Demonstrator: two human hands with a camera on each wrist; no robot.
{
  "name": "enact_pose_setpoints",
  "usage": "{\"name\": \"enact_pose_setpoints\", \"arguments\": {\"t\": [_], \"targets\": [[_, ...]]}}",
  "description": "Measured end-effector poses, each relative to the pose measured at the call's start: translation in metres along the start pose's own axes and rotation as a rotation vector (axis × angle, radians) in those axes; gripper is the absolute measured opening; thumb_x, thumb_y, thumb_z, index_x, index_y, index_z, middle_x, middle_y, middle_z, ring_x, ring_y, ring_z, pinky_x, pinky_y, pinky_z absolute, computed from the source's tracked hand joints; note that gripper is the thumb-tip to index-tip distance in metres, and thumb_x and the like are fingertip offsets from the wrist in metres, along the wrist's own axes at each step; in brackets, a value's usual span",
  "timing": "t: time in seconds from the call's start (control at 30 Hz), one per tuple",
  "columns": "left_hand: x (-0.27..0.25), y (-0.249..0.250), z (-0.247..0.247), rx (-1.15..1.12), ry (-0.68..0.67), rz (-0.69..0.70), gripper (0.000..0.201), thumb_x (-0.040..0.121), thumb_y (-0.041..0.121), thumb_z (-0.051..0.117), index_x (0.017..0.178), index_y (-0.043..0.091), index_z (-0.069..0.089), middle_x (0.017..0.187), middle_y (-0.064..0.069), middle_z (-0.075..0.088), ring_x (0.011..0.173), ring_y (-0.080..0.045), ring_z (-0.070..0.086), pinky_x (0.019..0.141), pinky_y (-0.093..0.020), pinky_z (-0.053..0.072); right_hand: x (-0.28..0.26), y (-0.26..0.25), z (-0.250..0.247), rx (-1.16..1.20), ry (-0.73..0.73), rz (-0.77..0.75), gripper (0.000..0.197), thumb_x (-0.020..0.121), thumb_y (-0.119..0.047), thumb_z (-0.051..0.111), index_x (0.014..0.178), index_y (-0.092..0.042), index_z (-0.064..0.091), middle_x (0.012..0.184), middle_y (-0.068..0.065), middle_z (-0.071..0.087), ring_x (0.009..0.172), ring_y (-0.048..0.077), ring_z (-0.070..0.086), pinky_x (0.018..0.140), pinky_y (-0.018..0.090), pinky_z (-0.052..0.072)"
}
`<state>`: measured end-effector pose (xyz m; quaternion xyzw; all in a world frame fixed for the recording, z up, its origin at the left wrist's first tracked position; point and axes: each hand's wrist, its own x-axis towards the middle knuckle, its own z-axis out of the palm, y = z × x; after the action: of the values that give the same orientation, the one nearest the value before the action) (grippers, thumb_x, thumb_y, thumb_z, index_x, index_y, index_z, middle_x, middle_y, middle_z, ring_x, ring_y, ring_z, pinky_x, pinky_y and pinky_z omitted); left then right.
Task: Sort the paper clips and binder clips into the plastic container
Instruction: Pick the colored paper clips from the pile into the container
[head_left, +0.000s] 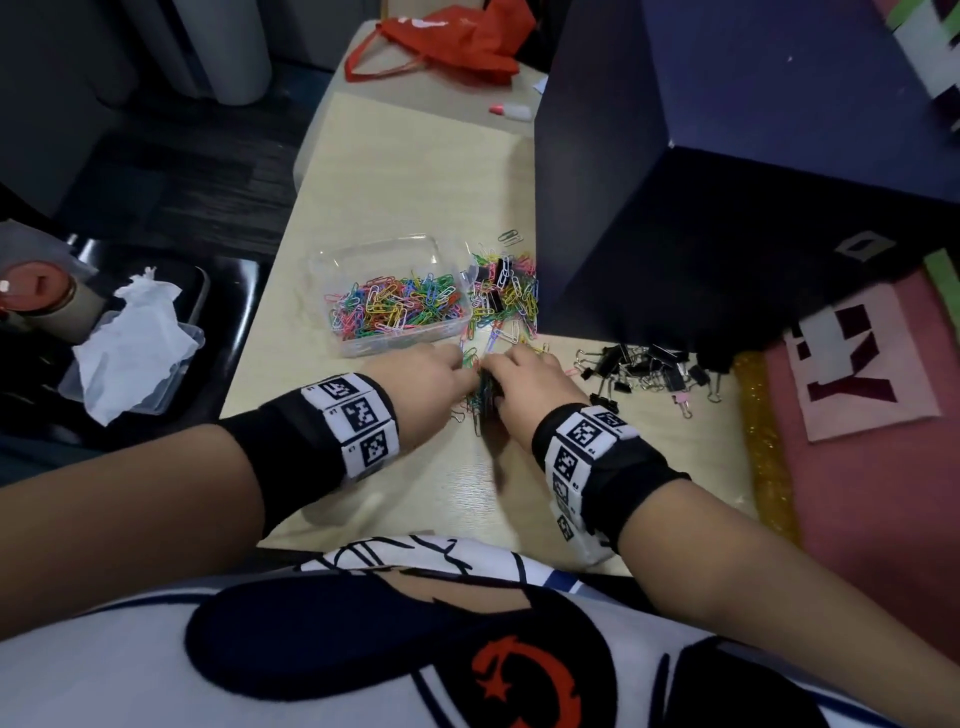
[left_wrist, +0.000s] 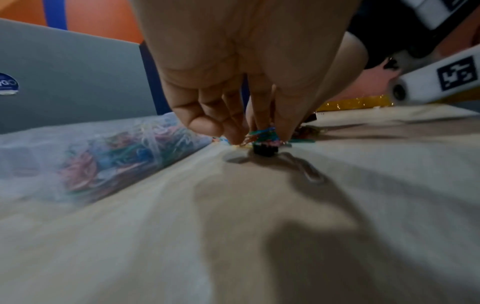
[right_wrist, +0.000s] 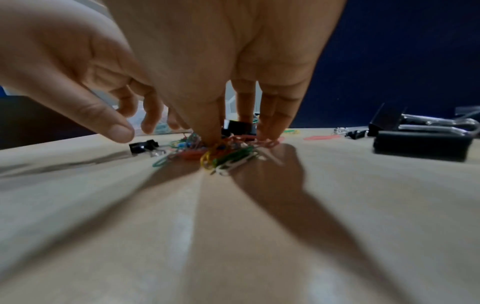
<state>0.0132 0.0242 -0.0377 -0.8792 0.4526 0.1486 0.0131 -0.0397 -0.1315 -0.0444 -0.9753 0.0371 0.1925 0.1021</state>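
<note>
Both hands meet over a small heap of coloured wire paper clips (right_wrist: 226, 154) on the pale wooden worktop (head_left: 415, 171). The left hand (head_left: 426, 384) and right hand (head_left: 524, 379) each pinch into the heap to gather clips. The clear plastic container (head_left: 384, 249) waits just beyond, already holding many clips. Black metal binder clips (head_left: 644, 364) lie to the right, with bare worktop near the person

Office-like desk corner: pale desk (head_left: 415, 171), dark partition (head_left: 727, 182), clip piles (head_left: 644, 366).

Pale table (head_left: 415, 171) carries plastic container (head_left: 332, 260), paper clips (head_left: 506, 291), binder clips (head_left: 641, 366).
</note>
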Motion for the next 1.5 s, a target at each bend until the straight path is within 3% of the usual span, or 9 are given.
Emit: {"name": "enact_pose_setpoints", "arguments": {"t": [0.27,0.47,0.63,0.77,0.9,1.07,1.2,1.33,1.5], "targets": [[-0.001,-0.007,0.015,0.006,-0.028,-0.078,0.023,0.09,0.013,0.05,0.113,0.016,0.051,0.1,-0.007,0.057,0.092,-0.03,0.059,0.068,-0.038,0.049,-0.015,0.008,0.003,0.181,0.174,0.084,0.028,0.087,-0.016,0.058,0.114,-0.019,0.054,0.123,0.004,0.045,0.115,0.025,0.042,0.098,0.033,0.038],[0.001,0.002,0.01,0.011,0.008,-0.064,0.037,0.088,0.023,0.05,0.125,0.02,0.048,0.113,-0.005,0.057,0.104,-0.028,0.056,0.074,-0.034,0.046,-0.026,0.04,-0.012,0.22,0.36,0.28,0.02,0.09,-0.022,0.054,0.109,-0.018,0.06,0.121,0.005,0.047,0.116,0.026,0.041,0.095,0.031,0.038],[0.003,0.006,0.01,0.05,0.023,0.004,0.028,0.094,0.023,0.043,0.122,0.027,0.049,0.109,-0.003,0.057,0.098,-0.028,0.056,0.072,-0.035,0.049,-0.027,0.071,-0.024,0.322,0.315,0.36,0.025,0.09,-0.019,0.057,0.115,-0.016,0.061,0.125,0.009,0.047,0.111,0.025,0.052,0.09,0.024,0.038],[0.009,0.012,0.005,-0.02,-0.025,-0.095,0.034,0.089,0.018,0.045,0.123,0.023,0.047,0.111,-0.006,0.054,0.099,-0.029,0.057,0.069,-0.034,0.047,-0.025,0.078,-0.029,0.351,0.319,0.363,0.025,0.092,-0.021,0.054,0.116,-0.018,0.06,0.122,0.007,0.052,0.104,0.022,0.055,0.078,0.019,0.033],[0.011,0.014,0.004,-0.075,-0.086,-0.167,0.03,0.089,0.018,0.045,0.118,0.018,0.053,0.11,-0.007,0.054,0.099,-0.029,0.057,0.076,-0.036,0.051,-0.019,0.087,-0.032,0.318,0.286,0.343,0.028,0.095,-0.013,0.045,0.118,-0.02,0.06,0.124,0.005,0.052,0.105,0.023,0.055,0.079,0.022,0.037],[0.011,0.011,0.007,-0.113,-0.107,-0.217,0.019,0.086,0.018,0.049,0.104,0.019,0.056,0.104,-0.005,0.055,0.094,-0.027,0.057,0.072,-0.032,0.047,-0.013,0.097,-0.035,0.167,0.195,0.352,0.039,0.089,-0.005,0.048,0.124,-0.019,0.054,0.129,0.007,0.046,0.113,0.027,0.047,0.09,0.034,0.042],[0.007,0.007,0.004,-0.127,-0.065,-0.222,0.014,0.088,0.021,0.05,0.1,0.022,0.056,0.102,-0.001,0.055,0.093,-0.024,0.057,0.066,-0.029,0.043,-0.012,0.086,-0.03,0.074,0.245,0.185,0.045,0.087,-0.002,0.045,0.128,-0.02,0.052,0.131,0.005,0.042,0.12,0.025,0.037,0.102,0.035,0.036],[0.001,0.001,-0.001,-0.19,-0.024,-0.261,0.008,0.086,0.022,0.052,0.093,0.024,0.053,0.097,0.004,0.06,0.085,-0.021,0.053,0.065,-0.027,0.04,-0.01,0.059,-0.024,0.089,-0.01,0.112,0.06,0.082,0.006,0.049,0.139,-0.013,0.041,0.137,0.007,0.036,0.13,0.026,0.033,0.105,0.037,0.035],[-0.009,-0.015,-0.011,-0.328,0.033,-0.369,0.011,0.082,0.024,0.056,0.082,0.029,0.046,0.083,0.005,0.062,0.078,-0.02,0.056,0.069,-0.032,0.049,-0.01,0.031,-0.009,0.042,-0.103,-0.032,0.064,0.079,0.006,0.044,0.139,-0.015,0.04,0.131,0.009,0.039,0.124,0.027,0.036,0.105,0.037,0.036]]}}
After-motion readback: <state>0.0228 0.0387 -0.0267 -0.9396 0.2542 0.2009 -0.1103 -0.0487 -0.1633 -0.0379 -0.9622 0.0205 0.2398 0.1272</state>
